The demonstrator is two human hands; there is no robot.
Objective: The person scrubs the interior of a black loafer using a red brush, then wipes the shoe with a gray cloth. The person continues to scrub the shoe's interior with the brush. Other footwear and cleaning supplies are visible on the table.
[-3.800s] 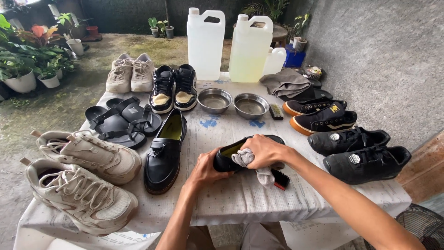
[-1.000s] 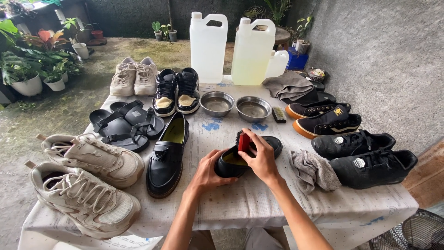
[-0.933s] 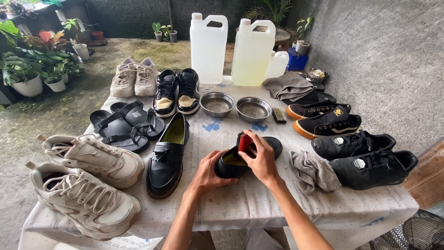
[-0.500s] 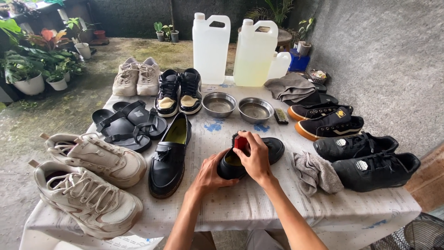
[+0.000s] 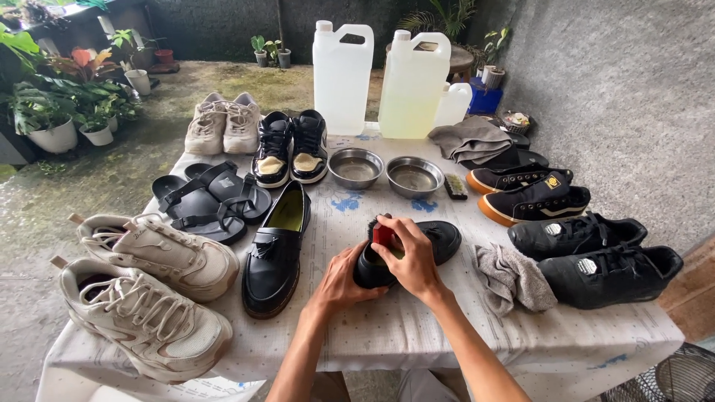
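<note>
Lay on its side near the front edge of the table (image 5: 417, 339) — a black loafer (image 5: 432, 242), toe pointing right, heel end hidden under the hands. Was steadied at the heel by the left hand (image 5: 339, 283), fingers curled closed around the back of the shoe. Was pressed from above by the right hand (image 5: 413, 257), closed tight on a small brush (image 5: 381, 232) with red back and dark bristles touching the leather.

Looked stiff in the sole and softer in the upper, rather light, and smooth — probably slippery when polished. Seemed best held at the heel or with fingers inside the opening, not on the shiny top.

Stood just to the left its partner, the second black loafer (image 5: 277, 253), upright. Lay just to the right a crumpled grey rag (image 5: 514, 277), beside black sneakers (image 5: 596, 253). Sat further back two metal bowls (image 5: 383, 170) and, behind them, two plastic jugs (image 5: 376, 78). Filled the left side dark sandals (image 5: 208, 201) and chunky white sneakers (image 5: 145, 290).
</note>
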